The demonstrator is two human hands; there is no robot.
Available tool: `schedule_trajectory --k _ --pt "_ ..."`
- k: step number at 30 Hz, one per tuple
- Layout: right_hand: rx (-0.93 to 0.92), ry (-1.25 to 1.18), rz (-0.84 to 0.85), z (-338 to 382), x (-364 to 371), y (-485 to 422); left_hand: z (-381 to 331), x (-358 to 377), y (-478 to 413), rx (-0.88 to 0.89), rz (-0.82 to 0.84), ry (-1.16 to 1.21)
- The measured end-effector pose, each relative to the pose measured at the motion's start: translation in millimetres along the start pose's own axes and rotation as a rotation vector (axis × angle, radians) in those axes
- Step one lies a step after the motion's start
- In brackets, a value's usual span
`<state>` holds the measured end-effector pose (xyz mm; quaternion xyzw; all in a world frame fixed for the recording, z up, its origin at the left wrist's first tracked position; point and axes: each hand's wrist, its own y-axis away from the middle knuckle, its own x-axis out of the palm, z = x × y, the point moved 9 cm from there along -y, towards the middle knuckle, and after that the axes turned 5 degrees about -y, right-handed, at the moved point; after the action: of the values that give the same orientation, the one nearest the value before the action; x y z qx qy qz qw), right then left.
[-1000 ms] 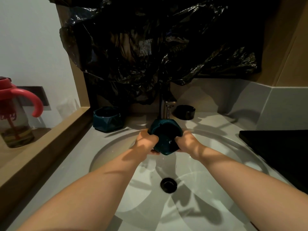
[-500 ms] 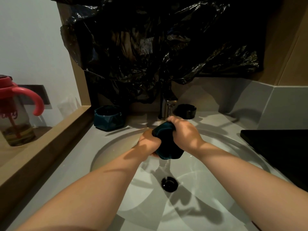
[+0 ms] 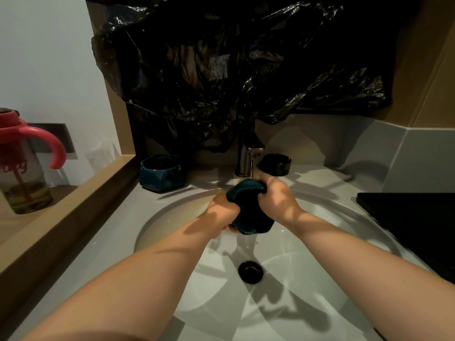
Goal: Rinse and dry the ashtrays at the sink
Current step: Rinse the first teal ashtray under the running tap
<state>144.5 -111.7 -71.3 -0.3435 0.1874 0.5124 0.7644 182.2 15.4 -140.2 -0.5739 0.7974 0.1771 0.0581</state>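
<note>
Teal ashtray (image 3: 248, 210): held tilted in mid-air over the sink (image 3: 172, 217), just under the tap (image 3: 247, 153) and up-basin of the drain (image 3: 250, 271).
Left hand (image 3: 221, 212): wrapped round the lower left side, with the fingertips hidden beneath.
Right hand (image 3: 278, 198): clamped on the upper right, its fingers hooked over the rim into the hollow.
Key relation: the ashtray sits squarely between the two hands, touching both. Its raised rim meets the thin water stream (image 3: 252, 166), while the base points down toward the drain. The right hand is nearer the spout.
Likely stage: rinsing appears under way, and any turn of the bowl would pivot on the left hand's hold. Drying has not begun.
Waiting: a second teal ashtray (image 3: 161, 173) stands on the counter left of the tap, and a black ashtray (image 3: 275, 163) stands just right of it.
</note>
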Motion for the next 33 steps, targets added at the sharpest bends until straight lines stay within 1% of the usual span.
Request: schedule_trajectory --k 1,2,3,5,7,8,9,10,12,14,16,17,19,22,24,26,28,29,31,33 --pt "-0.069 0.090 0.004 8.1 0.6 1.2 -1.2 1.5 1.8 0.007 -0.005 -0.040" --pt "-0.086 0.139 0.014 7.0 2.7 1.6 -1.9 2.3 2.4 0.011 -0.017 -0.067" --pt "-0.064 0.125 0.022 1.9 3.0 2.5 -2.6 2.0 2.4 0.013 -0.031 -0.081" --pt "0.062 0.000 0.036 -15.4 3.3 2.3 -3.0 -2.1 -0.4 0.006 -0.078 -0.071" --pt "0.202 -0.162 0.069 -29.8 7.5 1.9 -2.3 -6.5 -1.3 -0.011 -0.101 0.012" --pt "0.246 -0.217 0.084 -34.3 11.2 1.7 -1.0 -7.0 -2.0 -0.021 -0.088 0.060" --pt "0.257 -0.217 0.087 -36.5 12.8 0.5 -0.4 -5.5 -2.2 -0.029 -0.055 0.099" --pt "0.241 -0.168 0.077 -36.2 12.0 -1.5 0.3 -3.0 -2.5 -0.033 -0.016 0.115" --pt "0.165 0.017 0.061 -30.1 6.8 -4.0 -0.9 -0.7 -1.8 -0.014 0.020 0.061" --pt "0.054 0.277 0.118 -16.6 6.7 -1.8 -7.6 -0.1 -2.1 0.067 0.017 -0.078" --pt "-0.077 0.519 0.182 -1.6 13.9 3.1 -13.0 5.0 1.5 0.137 0.048 -0.242" --pt "-0.121 0.577 0.197 4.1 16.9 5.8 -13.3 7.6 3.0 0.152 0.068 -0.300" --pt "-0.161 0.595 0.186 10.9 16.5 8.6 -11.3 7.6 3.7 0.134 0.077 -0.324" --pt "-0.170 0.483 0.107 10.6 7.3 5.6 -7.7 -0.2 3.3 0.054 0.026 -0.240" --pt "-0.063 0.276 0.079 -1.8 2.1 0.3 -2.8 -2.6 2.3 -0.010 0.008 -0.104" --pt "0.173 -0.015 0.126 -25.7 6.2 0.0 0.6 -4.5 1.2 -0.051 -0.010 0.041" --pt "0.463 -0.308 0.244 -49.9 25.6 11.0 2.9 -5.6 -0.5 -0.074 -0.015 0.139" --pt "0.540 -0.385 0.269 -55.0 31.2 15.3 3.8 -5.3 -0.6 -0.082 -0.004 0.155" --pt "0.581 -0.410 0.231 -59.9 31.7 13.2 4.7 -1.6 1.0 -0.097 0.041 0.133" --pt "0.555 -0.310 0.176 -57.1 22.6 8.9 3.7 2.3 2.5 -0.085 0.076 0.050"
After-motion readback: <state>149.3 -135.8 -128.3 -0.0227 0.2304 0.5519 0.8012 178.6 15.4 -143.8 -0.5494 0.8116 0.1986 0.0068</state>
